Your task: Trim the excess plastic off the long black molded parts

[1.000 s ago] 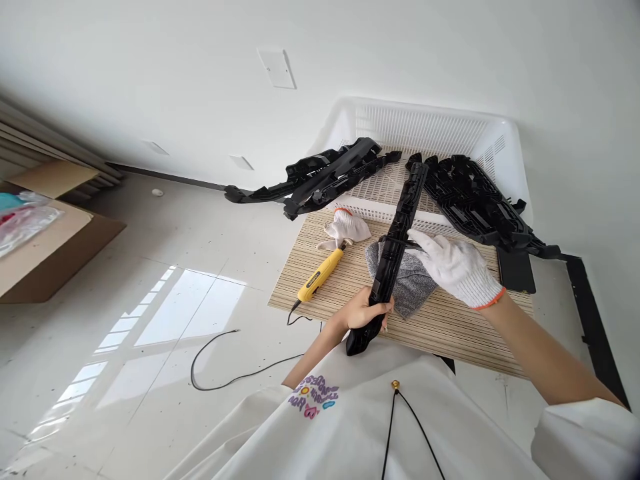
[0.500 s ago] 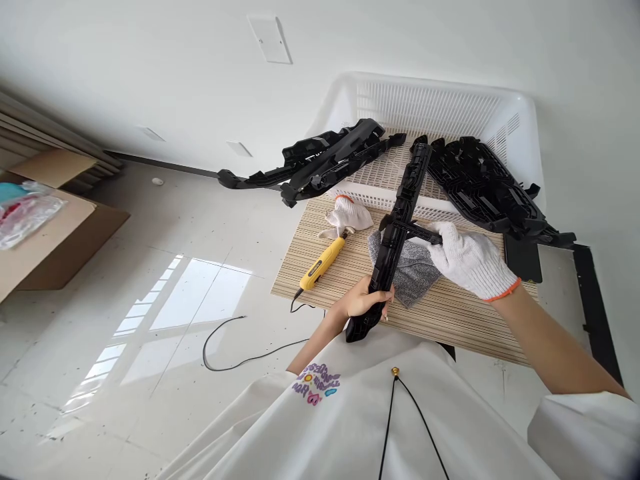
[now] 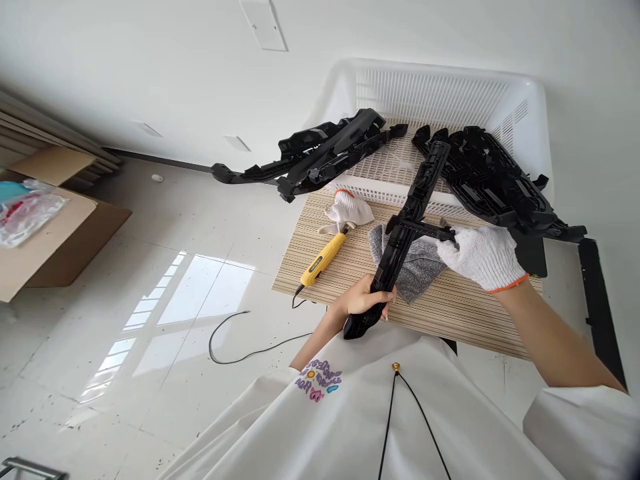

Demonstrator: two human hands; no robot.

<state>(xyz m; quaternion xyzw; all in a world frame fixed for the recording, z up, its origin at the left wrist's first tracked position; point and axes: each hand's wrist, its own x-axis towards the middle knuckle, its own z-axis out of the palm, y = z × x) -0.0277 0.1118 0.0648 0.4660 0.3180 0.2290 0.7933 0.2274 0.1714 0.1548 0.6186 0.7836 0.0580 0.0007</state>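
Observation:
My bare left hand (image 3: 367, 299) is wrapped round the lower end of a long black plastic trim piece (image 3: 413, 203), which slants up and away from my body. My right hand (image 3: 483, 257), in a white knitted glove with an orange cuff, closes on the end of a narrow black bar (image 3: 430, 230). This bar lies across the middle of the trim piece; I cannot tell whether it is a separate tool or a branch of the piece. Beneath them a grey cloth (image 3: 417, 270) lies crumpled on the wood-striped table (image 3: 475, 313).
A yellow corded hand tool (image 3: 323, 260) lies on the left of the table beside a white glove (image 3: 350, 210). Behind stands a white slotted basket (image 3: 440, 73), with black trim pieces (image 3: 330, 153) at left and more black parts (image 3: 493, 177) at right. A dark flat object (image 3: 531, 253) is partly hidden.
The trim piece's upper end has tipped slightly right. My gloved right hand has shifted a little to the right with the bar's end. My left hand keeps its hold.

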